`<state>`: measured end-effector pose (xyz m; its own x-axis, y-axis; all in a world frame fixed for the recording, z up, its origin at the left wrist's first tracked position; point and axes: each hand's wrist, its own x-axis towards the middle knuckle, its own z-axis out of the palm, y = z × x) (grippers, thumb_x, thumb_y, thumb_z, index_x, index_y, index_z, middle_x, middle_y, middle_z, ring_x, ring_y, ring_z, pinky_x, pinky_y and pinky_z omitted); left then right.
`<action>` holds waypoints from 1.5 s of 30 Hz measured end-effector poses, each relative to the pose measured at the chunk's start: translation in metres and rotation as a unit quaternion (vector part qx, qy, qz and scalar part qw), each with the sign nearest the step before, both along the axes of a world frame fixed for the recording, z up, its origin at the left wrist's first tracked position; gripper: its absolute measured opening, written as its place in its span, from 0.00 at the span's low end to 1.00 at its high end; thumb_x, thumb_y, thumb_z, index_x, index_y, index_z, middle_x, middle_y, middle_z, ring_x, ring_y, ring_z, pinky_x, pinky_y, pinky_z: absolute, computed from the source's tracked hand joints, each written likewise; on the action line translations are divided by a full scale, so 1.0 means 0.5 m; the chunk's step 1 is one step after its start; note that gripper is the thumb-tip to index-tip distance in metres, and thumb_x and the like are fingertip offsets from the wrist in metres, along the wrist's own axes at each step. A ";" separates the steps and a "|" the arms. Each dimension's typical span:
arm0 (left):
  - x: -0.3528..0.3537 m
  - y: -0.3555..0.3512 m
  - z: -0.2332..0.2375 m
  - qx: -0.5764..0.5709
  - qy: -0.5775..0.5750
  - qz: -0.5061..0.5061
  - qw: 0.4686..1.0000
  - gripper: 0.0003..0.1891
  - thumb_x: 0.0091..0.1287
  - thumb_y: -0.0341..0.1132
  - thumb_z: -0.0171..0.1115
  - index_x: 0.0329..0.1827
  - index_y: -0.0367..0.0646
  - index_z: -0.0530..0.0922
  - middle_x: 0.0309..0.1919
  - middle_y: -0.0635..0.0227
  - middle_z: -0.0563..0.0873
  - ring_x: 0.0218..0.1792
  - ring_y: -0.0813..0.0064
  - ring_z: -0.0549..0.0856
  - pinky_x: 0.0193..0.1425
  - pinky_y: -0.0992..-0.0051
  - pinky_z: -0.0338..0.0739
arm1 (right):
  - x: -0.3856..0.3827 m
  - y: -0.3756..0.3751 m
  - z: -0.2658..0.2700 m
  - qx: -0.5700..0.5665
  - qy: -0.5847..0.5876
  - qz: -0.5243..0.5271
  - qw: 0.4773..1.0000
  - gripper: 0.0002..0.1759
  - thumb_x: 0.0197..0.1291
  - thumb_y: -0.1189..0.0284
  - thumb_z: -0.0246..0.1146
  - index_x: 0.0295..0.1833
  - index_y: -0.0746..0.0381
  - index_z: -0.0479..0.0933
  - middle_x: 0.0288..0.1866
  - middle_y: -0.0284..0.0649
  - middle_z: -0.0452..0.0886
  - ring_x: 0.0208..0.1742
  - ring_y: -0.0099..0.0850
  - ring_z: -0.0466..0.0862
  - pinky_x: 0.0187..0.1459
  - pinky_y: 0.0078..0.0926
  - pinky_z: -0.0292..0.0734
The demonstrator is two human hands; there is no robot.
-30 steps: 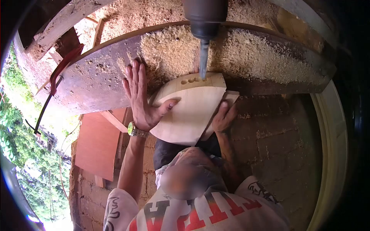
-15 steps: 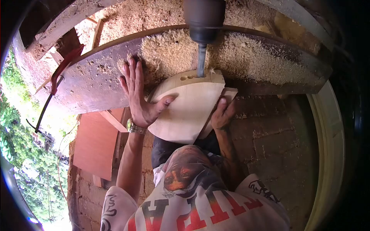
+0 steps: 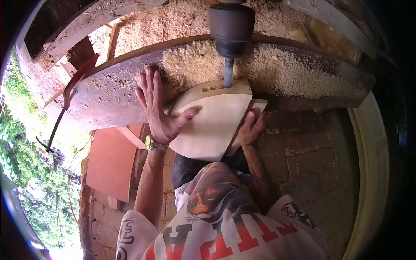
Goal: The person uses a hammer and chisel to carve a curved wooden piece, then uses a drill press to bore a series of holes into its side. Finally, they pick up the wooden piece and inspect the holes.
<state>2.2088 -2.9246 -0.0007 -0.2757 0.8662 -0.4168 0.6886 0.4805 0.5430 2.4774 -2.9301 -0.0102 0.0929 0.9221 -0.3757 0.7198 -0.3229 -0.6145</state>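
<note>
Sawdust (image 3: pixel 299 65) partly coats the worktop (image 3: pixel 99 104); a wooden panel (image 3: pixel 212 121) overlaps its near edge. The left hand (image 3: pixel 160 115) lies open, fingers on the worktop, thumb on the panel. Above hangs a drill chuck (image 3: pixel 232 28). The right hand (image 3: pixel 251 130) grips a smaller board (image 3: pixel 258 105). The drill bit (image 3: pixel 228 73) meets the panel beside small holes (image 3: pixel 209 89).
</note>
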 end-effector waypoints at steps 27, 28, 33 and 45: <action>0.003 0.007 0.007 0.011 0.022 -0.018 1.000 0.66 0.52 0.77 0.67 0.84 0.37 0.55 0.84 0.50 0.55 0.85 0.48 0.48 0.84 0.42 0.36 | 0.008 0.024 0.006 -0.044 -0.012 0.009 0.999 0.24 0.74 0.60 0.60 0.56 0.75 0.74 0.36 0.64 0.82 0.38 0.68 0.82 0.38 0.51 0.78; 0.003 0.013 0.004 0.016 0.025 -0.015 0.999 0.66 0.52 0.77 0.68 0.84 0.38 0.55 0.84 0.50 0.55 0.85 0.48 0.48 0.84 0.42 0.36 | 0.002 0.031 -0.006 -0.004 -0.008 0.007 1.000 0.25 0.74 0.60 0.60 0.55 0.75 0.74 0.35 0.64 0.82 0.37 0.68 0.81 0.37 0.51 0.77; -0.006 0.067 0.006 0.027 0.027 0.009 0.999 0.66 0.52 0.75 0.69 0.84 0.39 0.54 0.84 0.51 0.56 0.85 0.49 0.48 0.84 0.42 0.35 | -0.019 0.093 0.009 -0.032 0.020 0.000 0.999 0.21 0.77 0.62 0.55 0.54 0.74 0.76 0.44 0.61 0.83 0.45 0.58 0.84 0.46 0.47 0.77; -0.006 0.045 0.006 0.017 0.027 -0.029 0.999 0.67 0.50 0.77 0.69 0.84 0.38 0.55 0.84 0.51 0.55 0.85 0.47 0.49 0.83 0.40 0.37 | 0.000 0.024 -0.001 -0.028 0.013 -0.018 0.999 0.27 0.75 0.62 0.60 0.64 0.76 0.72 0.46 0.64 0.84 0.44 0.60 0.86 0.44 0.50 0.80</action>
